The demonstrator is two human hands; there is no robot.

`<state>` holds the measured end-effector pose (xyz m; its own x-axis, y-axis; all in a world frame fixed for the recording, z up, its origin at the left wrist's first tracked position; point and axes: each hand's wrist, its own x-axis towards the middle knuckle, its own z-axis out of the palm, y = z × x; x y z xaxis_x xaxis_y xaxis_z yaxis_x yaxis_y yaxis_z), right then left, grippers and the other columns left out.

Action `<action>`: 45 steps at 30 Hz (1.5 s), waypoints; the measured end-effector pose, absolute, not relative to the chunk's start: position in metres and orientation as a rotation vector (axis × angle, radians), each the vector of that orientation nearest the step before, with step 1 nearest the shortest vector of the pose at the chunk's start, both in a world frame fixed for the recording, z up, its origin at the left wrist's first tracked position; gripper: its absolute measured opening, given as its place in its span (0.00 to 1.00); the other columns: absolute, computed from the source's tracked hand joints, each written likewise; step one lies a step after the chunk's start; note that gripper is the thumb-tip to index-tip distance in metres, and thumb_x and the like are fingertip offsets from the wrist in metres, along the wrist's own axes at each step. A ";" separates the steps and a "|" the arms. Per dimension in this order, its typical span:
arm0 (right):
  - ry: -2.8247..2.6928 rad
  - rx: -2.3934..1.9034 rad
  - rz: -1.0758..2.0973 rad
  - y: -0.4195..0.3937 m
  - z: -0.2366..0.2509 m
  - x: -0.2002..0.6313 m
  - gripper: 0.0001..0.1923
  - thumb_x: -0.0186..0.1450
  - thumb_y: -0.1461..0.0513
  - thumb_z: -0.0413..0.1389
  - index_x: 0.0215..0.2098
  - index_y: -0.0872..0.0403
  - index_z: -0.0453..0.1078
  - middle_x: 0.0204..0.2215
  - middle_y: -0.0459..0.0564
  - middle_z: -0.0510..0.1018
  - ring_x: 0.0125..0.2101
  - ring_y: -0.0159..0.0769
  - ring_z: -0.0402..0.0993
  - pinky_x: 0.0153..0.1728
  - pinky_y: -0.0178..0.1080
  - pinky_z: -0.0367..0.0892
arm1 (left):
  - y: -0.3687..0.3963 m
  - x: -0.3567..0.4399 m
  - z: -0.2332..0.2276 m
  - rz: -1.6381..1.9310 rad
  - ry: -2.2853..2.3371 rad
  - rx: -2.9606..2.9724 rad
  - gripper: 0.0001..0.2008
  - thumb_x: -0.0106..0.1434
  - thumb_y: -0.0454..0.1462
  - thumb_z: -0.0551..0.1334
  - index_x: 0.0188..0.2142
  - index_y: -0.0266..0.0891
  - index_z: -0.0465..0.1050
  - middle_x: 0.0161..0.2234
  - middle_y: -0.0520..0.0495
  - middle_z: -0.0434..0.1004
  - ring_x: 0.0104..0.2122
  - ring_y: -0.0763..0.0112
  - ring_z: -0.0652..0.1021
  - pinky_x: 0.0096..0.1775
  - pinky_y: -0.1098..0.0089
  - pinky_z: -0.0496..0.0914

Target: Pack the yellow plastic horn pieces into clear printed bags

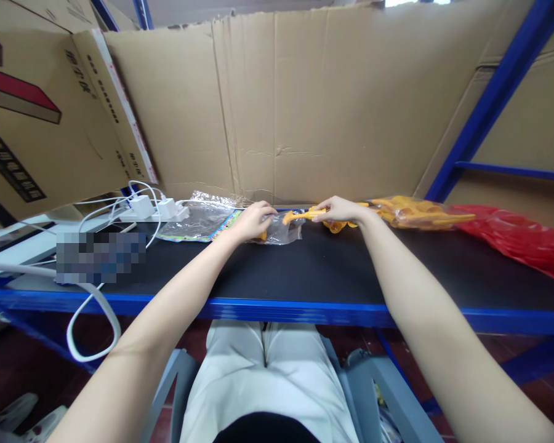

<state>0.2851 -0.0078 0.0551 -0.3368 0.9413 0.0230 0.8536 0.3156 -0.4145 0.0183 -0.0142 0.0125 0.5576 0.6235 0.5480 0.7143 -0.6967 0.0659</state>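
Cardboard (332, 111) backs the black table (300, 271). From the left: a white power strip (180, 213), then a clear bag (191, 220) under the curled left hand (256, 220) – whether gripping, I cannot tell. Next, the right hand (338, 210) pinches a yellow piece (307, 214) – beyond it, wrapped yellow parts (409, 212), red plastic (519, 237).

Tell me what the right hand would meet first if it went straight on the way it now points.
Probably the clear plastic bag: the right hand points left toward its end, and the tip of the yellow piece it holds overlaps the bag in view. Whether over or inside, I cannot tell.
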 end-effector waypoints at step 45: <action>-2.333 -1.444 0.552 -0.004 0.008 0.224 0.12 0.54 0.61 0.57 0.36 0.57 0.75 0.19 0.48 0.74 0.18 0.30 0.68 0.18 0.30 0.59 | 0.014 -0.003 0.004 -0.060 -2.319 -2.256 0.31 0.63 0.49 0.45 0.61 0.35 0.51 0.62 0.35 0.53 0.60 0.52 0.59 0.55 0.58 0.59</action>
<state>0.2244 -0.0044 0.0079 -0.4247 0.9015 0.0827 0.7690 0.4075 -0.4925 -0.0027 0.0143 0.0043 -0.0255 0.9988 -0.0413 0.9953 0.0292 0.0918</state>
